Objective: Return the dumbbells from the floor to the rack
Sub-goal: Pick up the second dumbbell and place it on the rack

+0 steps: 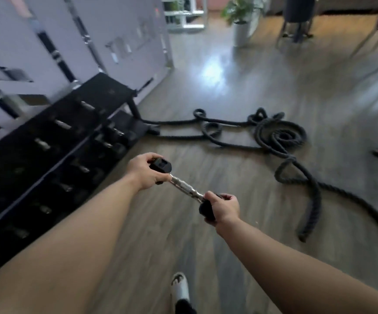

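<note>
Hex dumbbell (184, 189), knurled chrome handle, black rubber heads, held above wood-grain floor (251, 87): left hand (146, 169) clamped on far head, right hand (223, 208) on near one. Black rack (54, 141) alongside, left.

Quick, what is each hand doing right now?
Left hand: closed on one black end of the dumbbell.
Right hand: closed on its other end.

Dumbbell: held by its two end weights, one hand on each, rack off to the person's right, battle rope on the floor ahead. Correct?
One slip: the rack stands to the person's left, not right, as the head view shows. The rest holds: the dumbbell is held by its end weights, left hand on one and right hand on the other, with the battle rope on the floor ahead.
</note>
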Demonstrator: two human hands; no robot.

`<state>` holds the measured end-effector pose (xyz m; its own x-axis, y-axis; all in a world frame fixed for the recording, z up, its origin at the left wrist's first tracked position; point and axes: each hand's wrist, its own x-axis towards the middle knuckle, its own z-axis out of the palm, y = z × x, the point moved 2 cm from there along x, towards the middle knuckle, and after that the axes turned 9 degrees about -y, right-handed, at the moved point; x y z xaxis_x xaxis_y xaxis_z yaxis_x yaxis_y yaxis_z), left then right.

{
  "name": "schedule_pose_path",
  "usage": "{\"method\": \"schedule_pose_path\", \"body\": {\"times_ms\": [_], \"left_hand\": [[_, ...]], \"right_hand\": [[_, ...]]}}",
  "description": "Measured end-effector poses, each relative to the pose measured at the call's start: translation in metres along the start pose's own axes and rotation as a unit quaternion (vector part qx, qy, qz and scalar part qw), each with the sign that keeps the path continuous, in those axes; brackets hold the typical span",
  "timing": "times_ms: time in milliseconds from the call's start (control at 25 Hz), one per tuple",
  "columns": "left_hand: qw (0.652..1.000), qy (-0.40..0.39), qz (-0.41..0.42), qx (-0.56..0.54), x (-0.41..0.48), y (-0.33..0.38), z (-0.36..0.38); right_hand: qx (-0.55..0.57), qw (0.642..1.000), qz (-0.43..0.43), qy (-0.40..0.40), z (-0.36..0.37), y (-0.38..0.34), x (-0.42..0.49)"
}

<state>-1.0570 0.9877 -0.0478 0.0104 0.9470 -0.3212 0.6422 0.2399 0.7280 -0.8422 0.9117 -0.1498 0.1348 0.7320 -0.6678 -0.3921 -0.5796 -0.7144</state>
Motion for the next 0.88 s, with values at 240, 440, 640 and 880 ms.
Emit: {"method": "schedule_pose_path", "body": {"times_ms": [240, 440, 640, 880], "left_hand": [[0.995, 0.089, -0.011, 0.051, -0.043, -0.125, -0.175], [0.988, 0.109, -0.004, 0.111, -0.051, -0.219, -0.322], [0.982, 0.122, -0.031, 0.138, -0.056, -0.292, -0.436], [0.973, 0.172, -0.050, 0.146, -0.032, -0.371, -0.524]], "right_hand": [[-0.007, 0.997, 0.030, -0.074, 0.196, 0.077, -0.032], [0.014, 0.994, 0.062, -0.086, 0.372, 0.146, -0.053], [0.023, 0.996, 0.067, -0.051, 0.508, 0.186, -0.081], [0.000, 0.995, 0.076, -0.071, 0.630, 0.219, -0.066]]}}
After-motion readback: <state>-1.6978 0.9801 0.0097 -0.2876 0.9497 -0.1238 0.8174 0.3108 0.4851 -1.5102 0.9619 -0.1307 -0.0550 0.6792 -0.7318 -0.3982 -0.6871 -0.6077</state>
